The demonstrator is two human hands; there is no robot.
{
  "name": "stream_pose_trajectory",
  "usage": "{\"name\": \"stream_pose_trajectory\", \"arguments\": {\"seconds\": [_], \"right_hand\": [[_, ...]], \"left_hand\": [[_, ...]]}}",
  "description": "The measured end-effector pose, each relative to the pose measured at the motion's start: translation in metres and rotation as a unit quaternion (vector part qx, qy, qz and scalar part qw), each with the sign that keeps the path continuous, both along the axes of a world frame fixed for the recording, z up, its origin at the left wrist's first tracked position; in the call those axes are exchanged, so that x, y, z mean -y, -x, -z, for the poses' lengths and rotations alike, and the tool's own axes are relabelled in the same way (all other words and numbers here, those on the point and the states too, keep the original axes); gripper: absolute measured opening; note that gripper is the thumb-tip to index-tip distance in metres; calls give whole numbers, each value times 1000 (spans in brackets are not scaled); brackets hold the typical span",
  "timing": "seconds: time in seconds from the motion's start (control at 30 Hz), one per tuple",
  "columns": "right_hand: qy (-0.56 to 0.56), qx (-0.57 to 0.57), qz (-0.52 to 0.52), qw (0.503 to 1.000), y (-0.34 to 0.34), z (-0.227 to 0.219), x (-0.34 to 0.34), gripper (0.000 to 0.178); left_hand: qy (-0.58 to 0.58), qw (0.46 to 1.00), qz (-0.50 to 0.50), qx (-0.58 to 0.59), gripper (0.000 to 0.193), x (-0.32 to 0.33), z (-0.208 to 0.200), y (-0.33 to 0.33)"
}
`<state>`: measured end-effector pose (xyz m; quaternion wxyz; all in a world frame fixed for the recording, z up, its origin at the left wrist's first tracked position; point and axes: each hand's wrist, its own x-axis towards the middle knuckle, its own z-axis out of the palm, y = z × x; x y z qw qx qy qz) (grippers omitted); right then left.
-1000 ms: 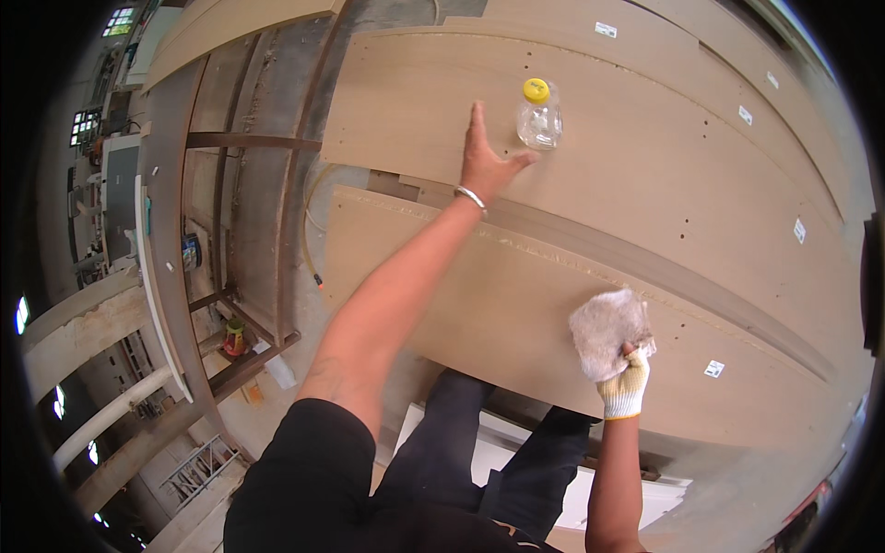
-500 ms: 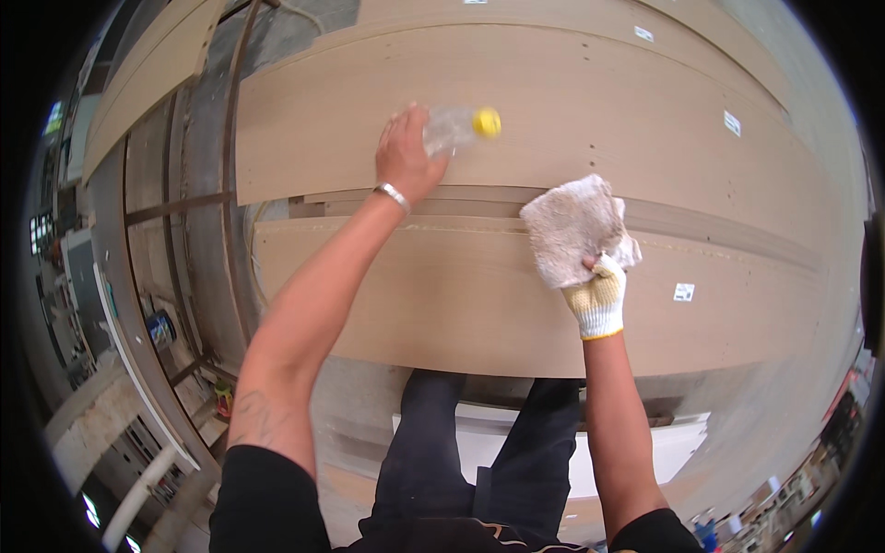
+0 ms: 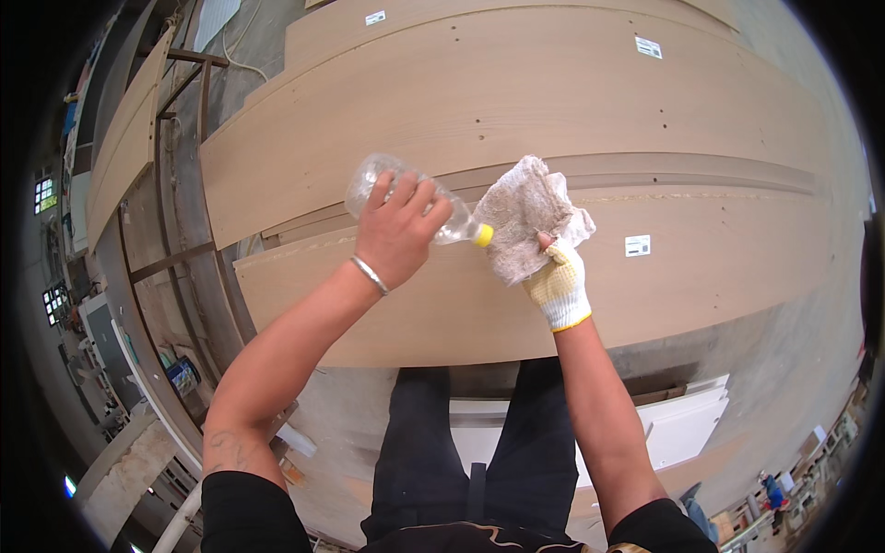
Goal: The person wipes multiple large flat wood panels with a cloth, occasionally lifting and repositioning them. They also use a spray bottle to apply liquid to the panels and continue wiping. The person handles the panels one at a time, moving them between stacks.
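Wrapped in the fingers of my bare left hand (image 3: 398,229) is a clear plastic bottle (image 3: 371,181) with a yellow cap (image 3: 483,235). The bottle lies tilted, its capped end pointing right and touching or almost touching a cloth. That cloth (image 3: 524,214) is pale pinkish and fluffy, with darker stained patches. My right hand (image 3: 559,284), in a white and yellow knit glove, grips its lower right part, thumb on top. Both hands are above the nearest wood-coloured board (image 3: 442,318). A second long board (image 3: 553,88) lies beyond it.
Small white labels (image 3: 637,246) are stuck on the boards, and small drilled holes show in places. A dark metal frame (image 3: 171,263) with another board (image 3: 129,166) stands at the left. White panels (image 3: 687,429) lie low behind my legs, on the right.
My left hand has brought the bottle nearer to me, turning its cap down toward the cloth. The cloth in my right hand has shifted slightly left. The whole view has moved a little.
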<state>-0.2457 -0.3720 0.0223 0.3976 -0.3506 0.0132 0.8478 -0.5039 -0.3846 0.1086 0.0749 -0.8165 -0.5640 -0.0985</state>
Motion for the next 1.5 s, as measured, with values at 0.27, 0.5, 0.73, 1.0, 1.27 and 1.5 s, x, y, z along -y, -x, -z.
{"name": "stream_pose_trajectory", "arguments": {"seconds": [0.27, 0.5, 0.73, 1.0, 1.27, 1.5], "right_hand": [[18, -81, -48, 995, -6, -11, -10, 62], [81, -123, -34, 989, -19, -20, -19, 56], [-82, 201, 0, 976, -163, -6, -87, 38], [-510, 758, -240, 328, -61, 77, -61, 67], [-673, 581, -362, 278, 287, 88, 119, 57], [-777, 428, -367, 278, 563, 120, 256, 57]], "left_hand": [[36, 992, -122, 24, 35, 7, 7, -25], [11, 963, -217, 161, 46, 8, 37, -10], [-23, 802, -436, 408, 50, -41, 94, 91], [34, 787, -340, 515, 85, -37, 123, 154], [236, 703, -577, 343, 64, 337, 118, 68], [394, 715, -498, 292, 79, 456, 121, 59]]}}
